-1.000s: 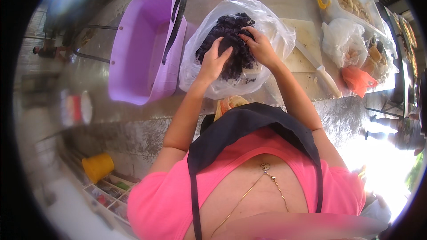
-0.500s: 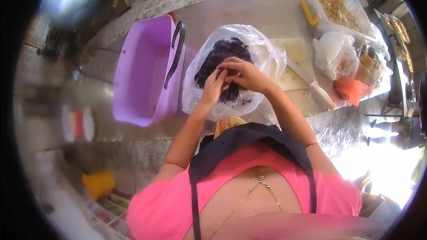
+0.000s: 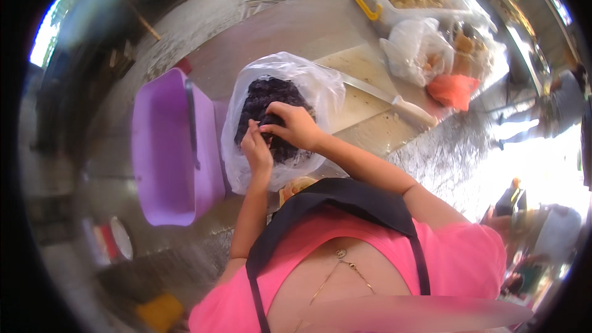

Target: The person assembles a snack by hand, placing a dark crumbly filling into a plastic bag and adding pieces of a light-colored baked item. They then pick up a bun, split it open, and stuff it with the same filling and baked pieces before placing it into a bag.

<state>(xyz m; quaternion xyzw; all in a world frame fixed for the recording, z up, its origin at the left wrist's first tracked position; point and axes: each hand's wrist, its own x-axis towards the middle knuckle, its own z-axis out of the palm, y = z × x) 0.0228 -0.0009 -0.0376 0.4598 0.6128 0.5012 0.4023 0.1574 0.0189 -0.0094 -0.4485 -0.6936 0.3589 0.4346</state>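
A clear plastic bag [image 3: 333, 95] stands open on the table in front of me, filled with dark, crinkled pieces [image 3: 256, 102] that look like black fungus. Over its mouth, my left hand [image 3: 258, 151] has its fingers closed at the edge of a dark piece [image 3: 270, 124]. Thumb and fingers of my right hand [image 3: 296, 128] curl round the same piece from the other side. The two hands' fingertips nearly meet, and part of the piece is hidden behind them.
A purple basket [image 3: 213, 166] with a dark handle stands left of the bag. To the right, a knife [image 3: 410, 111] lies across a cutting board [image 3: 370, 108]. Beyond are a clear box [image 3: 401, 15], a filled plastic bag [image 3: 416, 49] and a red bag [image 3: 454, 90]. People show at far right.
The view has turned, shifting the table's things in the picture. My overlapping hands have drawn slightly apart, and a dark piece now shows between their fingertips.
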